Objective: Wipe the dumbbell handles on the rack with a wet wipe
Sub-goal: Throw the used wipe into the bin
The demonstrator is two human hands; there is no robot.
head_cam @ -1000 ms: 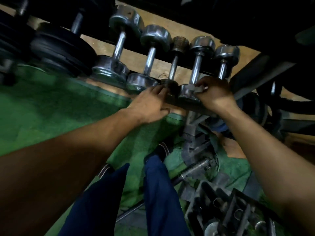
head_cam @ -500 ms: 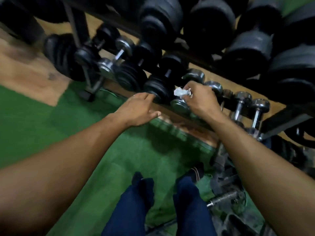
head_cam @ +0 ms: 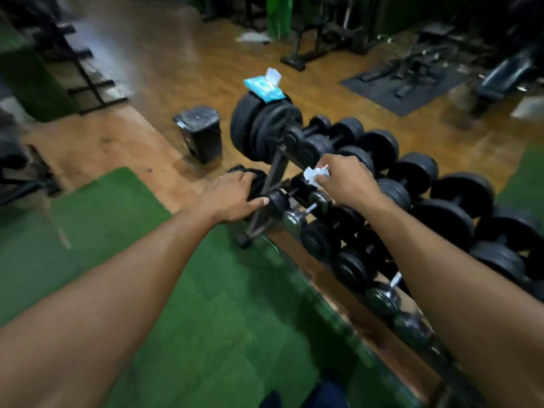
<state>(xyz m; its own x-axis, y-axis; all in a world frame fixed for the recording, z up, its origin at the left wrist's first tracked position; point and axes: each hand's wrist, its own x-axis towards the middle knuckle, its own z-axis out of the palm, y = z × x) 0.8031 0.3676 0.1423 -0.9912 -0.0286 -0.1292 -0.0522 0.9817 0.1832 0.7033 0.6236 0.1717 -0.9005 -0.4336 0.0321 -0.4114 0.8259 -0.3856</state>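
A tiered dumbbell rack (head_cam: 272,184) runs from the centre to the lower right, loaded with black dumbbells (head_cam: 412,172) above and small chrome dumbbells (head_cam: 306,210) on the lowest row. My right hand (head_cam: 346,179) pinches a crumpled white wet wipe (head_cam: 315,174) over the rack's left end, above the chrome dumbbells. My left hand (head_cam: 232,195) rests on a black dumbbell end (head_cam: 276,201) at the rack's left edge, fingers spread over it. A blue pack of wipes (head_cam: 265,86) lies on top of the big black plates (head_cam: 259,125).
A black bin (head_cam: 200,132) stands on the wooden floor left of the rack. Green turf (head_cam: 206,304) covers the floor under me. Benches and dark gym machines (head_cam: 323,39) fill the back and right. Another dark rack (head_cam: 73,60) stands at far left.
My view has swung up and left, from the chrome dumbbells to the rack's left end. Both hands moved left along the rack; the right one still holds the wipe.
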